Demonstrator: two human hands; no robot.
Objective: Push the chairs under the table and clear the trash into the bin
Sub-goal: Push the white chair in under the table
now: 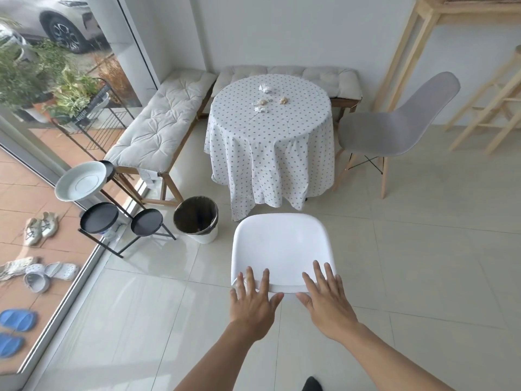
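A white plastic chair [279, 246] stands in front of a round table [270, 142] draped in a dotted cloth, its seat facing the table. My left hand [252, 301] and my right hand [327, 301] hover flat with fingers spread at the top edge of the chair's back; I cannot tell whether they touch it. A grey chair [394, 128] stands to the right of the table, angled away from it. Several crumpled bits of trash [266, 101] lie on the tabletop. A white bin [197, 218] with a dark liner sits on the floor to the left of the white chair.
Cushioned benches [160, 122] run along the wall and window behind the table. A black plant stand [112, 218] holding a white dish stands left of the bin by the glass door. A wooden shelf frame [417, 43] and a stool [501, 100] stand at the right.
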